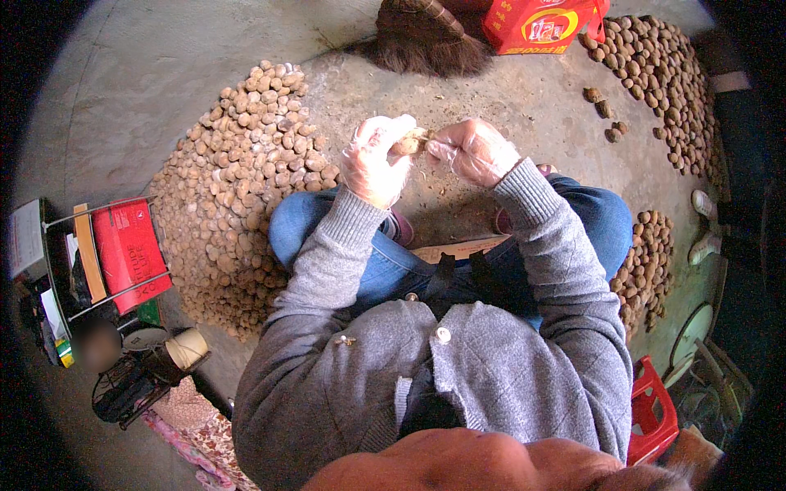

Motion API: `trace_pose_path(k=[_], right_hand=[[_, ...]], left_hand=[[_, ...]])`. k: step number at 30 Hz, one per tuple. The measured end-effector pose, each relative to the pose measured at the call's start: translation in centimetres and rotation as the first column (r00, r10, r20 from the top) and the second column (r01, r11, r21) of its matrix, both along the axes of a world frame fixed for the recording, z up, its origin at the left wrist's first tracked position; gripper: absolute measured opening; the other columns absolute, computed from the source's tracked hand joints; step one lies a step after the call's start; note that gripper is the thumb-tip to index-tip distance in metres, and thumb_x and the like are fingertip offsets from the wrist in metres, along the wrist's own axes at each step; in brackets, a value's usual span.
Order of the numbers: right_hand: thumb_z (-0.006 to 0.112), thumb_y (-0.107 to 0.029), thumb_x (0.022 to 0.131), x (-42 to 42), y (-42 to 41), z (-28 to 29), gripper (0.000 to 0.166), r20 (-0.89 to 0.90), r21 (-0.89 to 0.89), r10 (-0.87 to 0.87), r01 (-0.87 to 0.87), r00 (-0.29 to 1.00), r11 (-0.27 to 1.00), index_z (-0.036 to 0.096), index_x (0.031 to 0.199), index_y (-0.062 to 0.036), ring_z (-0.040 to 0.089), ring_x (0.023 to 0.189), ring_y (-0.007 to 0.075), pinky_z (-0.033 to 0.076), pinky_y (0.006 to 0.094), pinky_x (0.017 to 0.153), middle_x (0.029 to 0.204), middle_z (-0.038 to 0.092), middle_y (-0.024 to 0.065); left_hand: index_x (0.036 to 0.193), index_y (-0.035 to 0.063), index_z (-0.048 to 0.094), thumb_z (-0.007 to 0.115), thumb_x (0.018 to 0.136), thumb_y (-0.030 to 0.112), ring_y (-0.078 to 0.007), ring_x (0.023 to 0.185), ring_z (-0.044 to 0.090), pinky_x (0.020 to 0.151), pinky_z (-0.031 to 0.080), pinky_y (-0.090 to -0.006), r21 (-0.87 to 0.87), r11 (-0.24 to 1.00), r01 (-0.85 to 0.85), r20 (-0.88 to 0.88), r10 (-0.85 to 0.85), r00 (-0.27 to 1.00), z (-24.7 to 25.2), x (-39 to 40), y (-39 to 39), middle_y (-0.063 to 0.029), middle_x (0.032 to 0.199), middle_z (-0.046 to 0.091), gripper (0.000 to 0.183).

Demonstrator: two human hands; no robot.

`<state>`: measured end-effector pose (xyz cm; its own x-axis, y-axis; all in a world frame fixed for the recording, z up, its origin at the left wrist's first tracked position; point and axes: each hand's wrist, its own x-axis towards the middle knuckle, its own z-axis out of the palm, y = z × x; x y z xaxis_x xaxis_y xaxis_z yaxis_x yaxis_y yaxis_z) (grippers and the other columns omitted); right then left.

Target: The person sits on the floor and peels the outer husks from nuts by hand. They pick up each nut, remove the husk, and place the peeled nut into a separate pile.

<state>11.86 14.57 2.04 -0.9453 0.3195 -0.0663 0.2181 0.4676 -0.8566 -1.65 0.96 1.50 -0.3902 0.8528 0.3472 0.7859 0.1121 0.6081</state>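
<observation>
My left hand [379, 161], in a thin clear plastic glove, holds a pale brown tuber-like piece [410, 142] between thumb and fingers. Gloved the same way, my right hand [473, 150] pinches the right end of that piece; its fingertips are closed there. Both hands are above the concrete floor, between my knees. A large heap of light brown tubers or corms [239, 178] spreads on the floor to the left of my left hand. Small scraps lie on the floor beneath my hands.
Darker brown heaps lie at the upper right [663, 80] and beside my right knee [645, 264]. A broom [424, 40] and red bag [540, 27] are ahead. A rack with a red box [130, 251] stands left, a red plastic stool [654, 417] at lower right.
</observation>
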Motion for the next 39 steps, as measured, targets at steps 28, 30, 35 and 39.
trace_pose_path(k=[28, 30, 35, 39], right_hand=[[0.045, -0.016, 0.081, 0.3, 0.5, -1.3, 0.031, 0.127, 0.269, -0.070, 0.034, 0.989, 0.963, 0.059, 0.108, -0.0096, 0.061, 0.084, 0.0356, 0.048, 0.0429, 0.074, 0.088, 0.063, 0.0203], [0.046, -0.018, 0.081, 0.4, 0.7, -2.2, 0.029, 0.092, 0.309, -0.128, 0.094, 0.988, 0.946, 0.061, 0.104, -0.0091, 0.061, 0.082, 0.0357, 0.048, 0.0435, 0.074, 0.086, 0.063, 0.0206], [0.054, -0.030, 0.081, 0.5, 1.4, -0.6, 0.027, 0.083, 0.274, -0.310, 0.277, 0.947, 0.921, 0.067, 0.084, -0.0060, 0.060, 0.071, 0.0388, 0.048, 0.0434, 0.066, 0.072, 0.061, 0.0209], [0.052, -0.029, 0.088, 0.2, 1.4, -2.8, 0.029, -0.023, -0.400, -0.520, 0.469, 0.854, 0.787, 0.065, 0.077, -0.0051, 0.061, 0.057, 0.0164, 0.048, 0.0322, 0.055, 0.062, 0.063, 0.0046]], left_hand=[[0.102, 0.0114, 0.064, 0.076, 0.055, 0.003, -0.0234, 0.089, 0.058, 0.076, 0.049, -0.0333, 0.006, 0.996, -0.093, 0.022, 0.093, 0.995, 0.2, 0.0, 0.1, -0.0088, 0.097, 0.059, 0.049], [0.102, 0.0108, 0.064, 0.075, 0.057, 0.002, -0.0223, 0.090, 0.058, 0.075, 0.050, -0.0320, -0.009, 0.996, -0.093, 0.056, 0.093, 0.994, 0.0, -0.3, 0.1, -0.0088, 0.098, 0.058, 0.048], [0.108, 0.0058, 0.059, 0.073, 0.065, 0.002, -0.0189, 0.086, 0.059, 0.072, 0.051, -0.0286, 0.029, 0.996, -0.082, 0.307, 0.069, 0.949, -1.1, -0.7, 0.0, -0.0076, 0.098, 0.058, 0.046], [0.113, 0.0009, 0.053, 0.068, 0.072, 0.003, -0.0170, 0.078, 0.060, 0.068, 0.051, -0.0271, 0.078, 0.996, -0.036, 0.860, -0.049, 0.508, -1.3, -0.5, 0.2, -0.0076, 0.097, 0.058, 0.044]])
